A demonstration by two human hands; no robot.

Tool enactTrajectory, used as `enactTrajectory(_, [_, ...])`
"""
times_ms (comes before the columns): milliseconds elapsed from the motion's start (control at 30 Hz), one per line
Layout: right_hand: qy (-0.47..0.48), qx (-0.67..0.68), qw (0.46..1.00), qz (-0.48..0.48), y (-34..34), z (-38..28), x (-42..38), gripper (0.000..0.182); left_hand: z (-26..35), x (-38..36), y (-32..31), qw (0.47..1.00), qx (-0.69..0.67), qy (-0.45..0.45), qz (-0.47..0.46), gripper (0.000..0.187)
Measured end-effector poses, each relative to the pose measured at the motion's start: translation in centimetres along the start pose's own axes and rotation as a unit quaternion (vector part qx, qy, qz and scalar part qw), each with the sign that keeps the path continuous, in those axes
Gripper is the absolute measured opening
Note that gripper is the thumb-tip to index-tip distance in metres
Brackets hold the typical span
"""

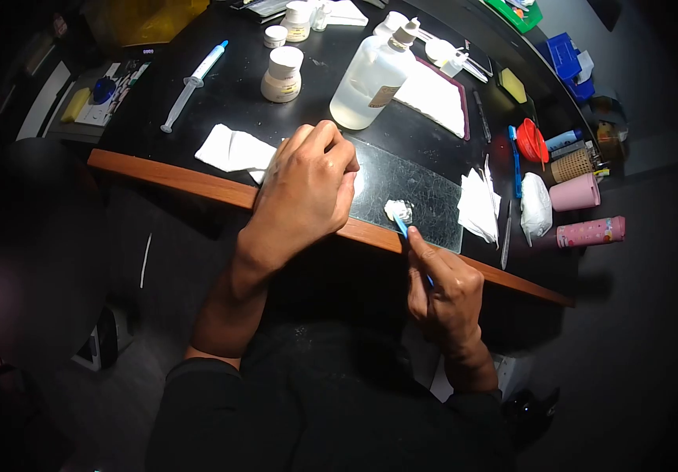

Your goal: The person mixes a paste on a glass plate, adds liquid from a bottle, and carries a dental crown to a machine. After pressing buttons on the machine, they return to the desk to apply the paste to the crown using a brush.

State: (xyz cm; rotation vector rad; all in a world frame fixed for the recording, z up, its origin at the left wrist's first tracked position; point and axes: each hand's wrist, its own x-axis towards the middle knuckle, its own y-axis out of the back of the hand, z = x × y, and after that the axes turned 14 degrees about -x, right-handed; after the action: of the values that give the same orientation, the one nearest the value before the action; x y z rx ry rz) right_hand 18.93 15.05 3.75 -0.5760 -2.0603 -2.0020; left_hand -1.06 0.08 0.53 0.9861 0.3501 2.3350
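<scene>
My right hand (445, 287) grips a slim blue spatula (401, 223), the index finger stretched along it. Its tip touches a small mound of white paste (396, 210) on a clear glass slab (437, 211) at the table's front edge. My left hand (307, 173) is closed over the slab's left end, fingers curled under, so whatever they hold is hidden. A folded white tissue (232, 149) lies to the left of that hand, partly covered by it. Just beyond stands a clear squeeze bottle of liquid (362, 82). White tissue (478, 206) also lies at the slab's right.
The black table has a wooden front edge (173, 179). A syringe (195, 86) and small jars (282, 75) stand or lie at the back left. A white pad (435, 98) lies behind the bottle. Along the right are a red bowl (531, 141) and pink containers (575, 193).
</scene>
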Motion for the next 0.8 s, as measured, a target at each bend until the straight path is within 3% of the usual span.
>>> enactTrajectory(800, [-0.001,-0.018,1.0,-0.01,0.49,-0.21,-0.3,0.046,0.2,0.24,0.21,1.0,-0.004,0.018,-0.02,0.008])
